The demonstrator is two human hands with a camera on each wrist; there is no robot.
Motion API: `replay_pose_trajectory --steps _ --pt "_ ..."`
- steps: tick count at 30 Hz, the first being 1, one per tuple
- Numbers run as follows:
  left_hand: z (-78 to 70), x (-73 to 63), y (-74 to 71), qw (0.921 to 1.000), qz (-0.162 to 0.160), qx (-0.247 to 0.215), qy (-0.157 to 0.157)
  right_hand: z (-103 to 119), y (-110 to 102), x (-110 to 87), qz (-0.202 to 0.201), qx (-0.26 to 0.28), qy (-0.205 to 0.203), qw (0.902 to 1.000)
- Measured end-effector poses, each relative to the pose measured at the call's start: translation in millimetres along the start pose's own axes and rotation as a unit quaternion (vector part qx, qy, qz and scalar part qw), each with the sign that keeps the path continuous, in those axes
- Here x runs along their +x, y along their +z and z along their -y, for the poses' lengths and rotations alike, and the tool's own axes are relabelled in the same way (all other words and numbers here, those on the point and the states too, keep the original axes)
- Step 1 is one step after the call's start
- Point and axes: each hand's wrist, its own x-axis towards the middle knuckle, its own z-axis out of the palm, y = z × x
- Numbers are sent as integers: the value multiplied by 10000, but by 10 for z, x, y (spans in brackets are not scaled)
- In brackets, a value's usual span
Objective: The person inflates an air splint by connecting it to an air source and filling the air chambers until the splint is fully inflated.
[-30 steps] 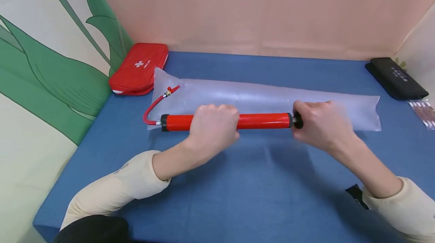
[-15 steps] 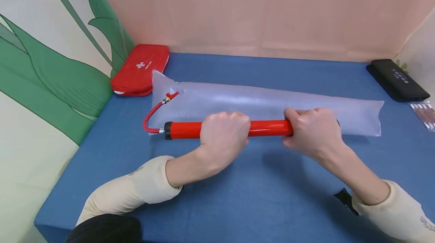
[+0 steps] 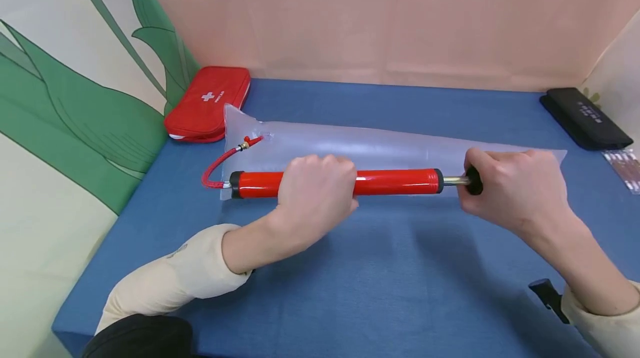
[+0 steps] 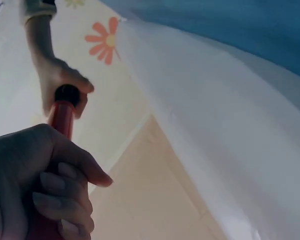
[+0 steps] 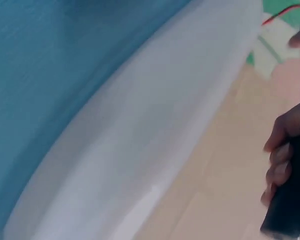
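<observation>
A red hand pump (image 3: 395,182) lies crosswise in the air over the near edge of a clear, puffed-up plastic air bag (image 3: 350,144). My left hand (image 3: 317,185) grips the pump's barrel around its middle. At the other end my right hand (image 3: 520,191) holds the black handle (image 5: 290,200), and a length of metal rod (image 3: 454,180) shows between barrel and handle. From the pump's left end a red hose (image 3: 215,169) curves up to a brass and red valve fitting (image 3: 246,143) at the bag's left part. In the left wrist view, curled fingers (image 4: 65,200) wrap the barrel.
A red first-aid case (image 3: 210,103) lies at the back left, beside the bag's left corner. At the back right are a black zip case (image 3: 585,116) and a clear packet (image 3: 622,169). Everything rests on a blue-covered table (image 3: 350,291) with printed walls behind and left.
My right hand pushed the handle in to the barrel, then drew it out to the right, baring the rod. The pump shifted right and nearer, then back left.
</observation>
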Motion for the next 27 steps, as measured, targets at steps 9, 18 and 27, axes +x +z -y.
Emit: replay_pose_trajectory --steps 9,18,27 --pt "-228 49 -23 9989 -275 375 -116 370 173 178 -47 192 110 9997" --pt "-127 21 -87 9998 -118 178 -23 127 53 129 -15 379 -93 9992" --pt "-259 19 -114 9952 -778 569 -142 207 9 173 -16 208 -101 9997"
